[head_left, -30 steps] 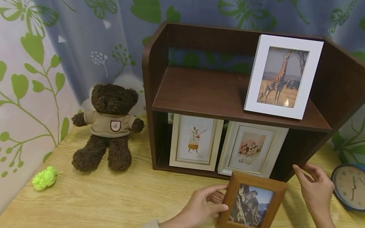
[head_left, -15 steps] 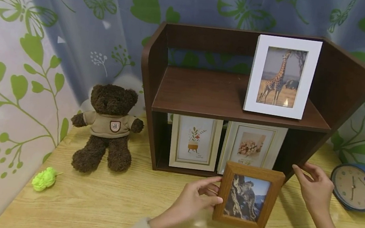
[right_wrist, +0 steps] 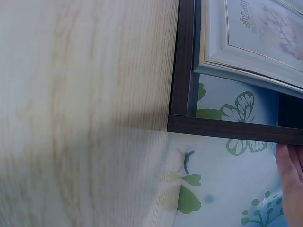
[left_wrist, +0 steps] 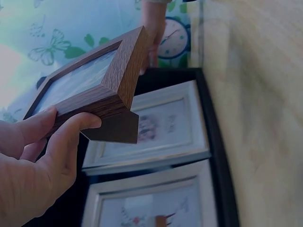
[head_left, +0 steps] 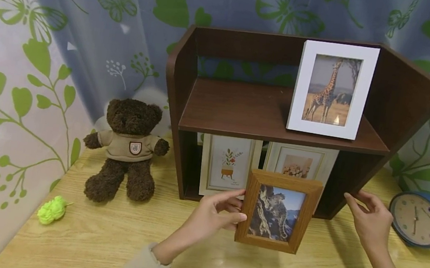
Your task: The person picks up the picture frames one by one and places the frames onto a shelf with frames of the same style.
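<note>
My left hand [head_left: 208, 217] pinches the left edge of a brown wooden picture frame [head_left: 275, 214] holding a leopard photo. It hangs above the table, in front of the lower compartment of a dark brown shelf [head_left: 239, 105]. In the left wrist view, thumb and fingers grip the frame's side, and a dark support flap [left_wrist: 116, 130] sticks out behind it. My right hand [head_left: 372, 225] is at the shelf's lower right side. In the right wrist view, its fingers [right_wrist: 289, 163] lie fairly straight with their tips at the outside of the side panel [right_wrist: 227, 128].
A white frame with a giraffe photo [head_left: 332, 90] stands on the upper shelf. Below stand two pale frames, one with a potted plant print [head_left: 229, 163], one with flowers [head_left: 296, 165]. A teddy bear [head_left: 127, 149] and green flower [head_left: 52, 210] are left, a blue clock [head_left: 417, 219] right.
My left hand has moved the wooden picture frame up and to the left, so it overlaps more of the flower picture. The right hand has stayed at the shelf's side.
</note>
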